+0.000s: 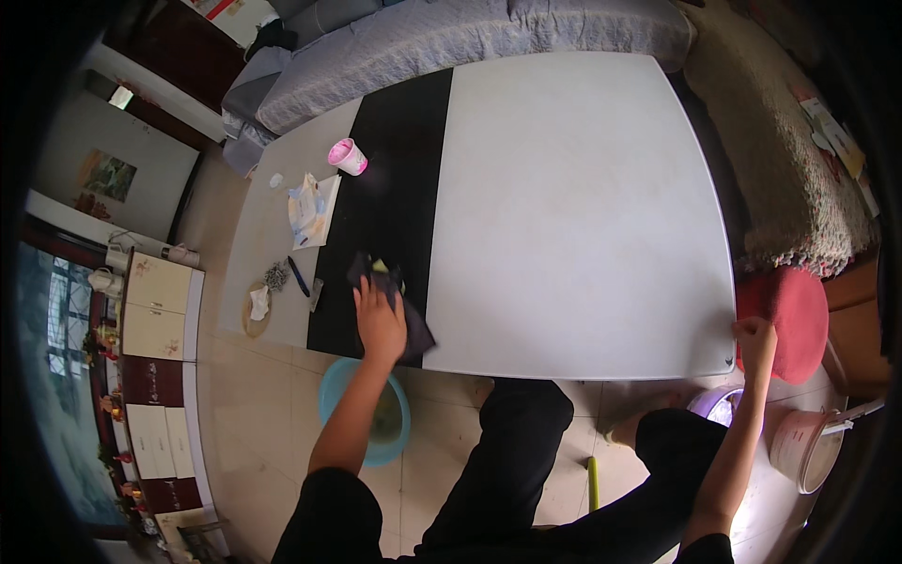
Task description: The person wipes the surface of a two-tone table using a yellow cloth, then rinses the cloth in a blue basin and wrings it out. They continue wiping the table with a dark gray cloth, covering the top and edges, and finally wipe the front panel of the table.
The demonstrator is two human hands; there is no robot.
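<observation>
My left hand [381,324] presses on a dark cloth [413,329], fingers over it, on the black stripe of the low table [573,216]. A small yellow-green patch shows at the cloth's far end. My right hand [759,331] is at the table's right edge, beside a red stool [799,324]. Its fingers are curled, and whether they grip anything is hidden. Beyond my left hand stand a pink and white paper cup [348,157] and a soft tissue pack [306,211]. Left of the cloth lie a dark pen [298,277] and a grey scouring ball [276,275].
A light blue basin [399,442] with murky water stands on the floor below my left forearm. Near the right leg are a purple basin [719,404], a pink bucket [799,446] and a yellow-green stick [593,484]. A covered sofa [404,56] lines the far side.
</observation>
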